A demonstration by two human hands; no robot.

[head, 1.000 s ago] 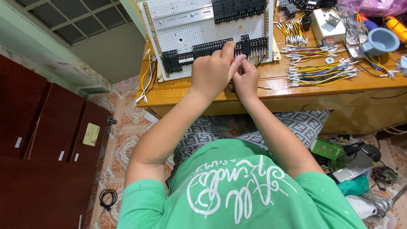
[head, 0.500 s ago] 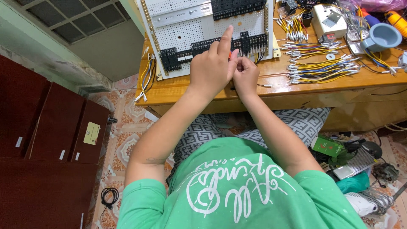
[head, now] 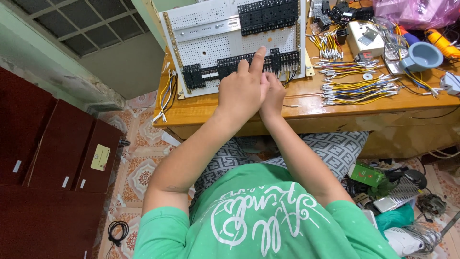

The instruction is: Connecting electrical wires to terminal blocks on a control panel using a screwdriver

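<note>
Nearest the camera is the person's green shirt (head: pixel 268 216), with a patterned grey cushion (head: pixel 335 148) just beyond it, under the edge of the wooden table (head: pixel 230 112). Both forearms reach up and forward over that edge.

The left hand (head: pixel 244 91) and right hand (head: pixel 274 93) press together, touching, at the near edge of the white perforated panel (head: pixel 215 48). The left hand is loosely curled with its index finger stretched straight out, pointing away from the person toward the black terminal strip (head: pixel 239 67). The right hand is half hidden behind the left, fingers bent at the strip; whether either hand pinches a wire cannot be told.

The panel lies flat on the table, its long axis running left to right and slightly skewed. The strip runs the same way along the panel's near side, rising a little to the right. Yellow wires (head: pixel 165 96) hang off the panel's left edge.

To the right, well apart from the hands, lie bundles of cut wires (head: pixel 357 91), their lengths also running left to right. Farther back stand a second block of black terminals (head: pixel 268 14), a blue-grey cup (head: pixel 421 56) and a pink bag (head: pixel 417 12).
</note>
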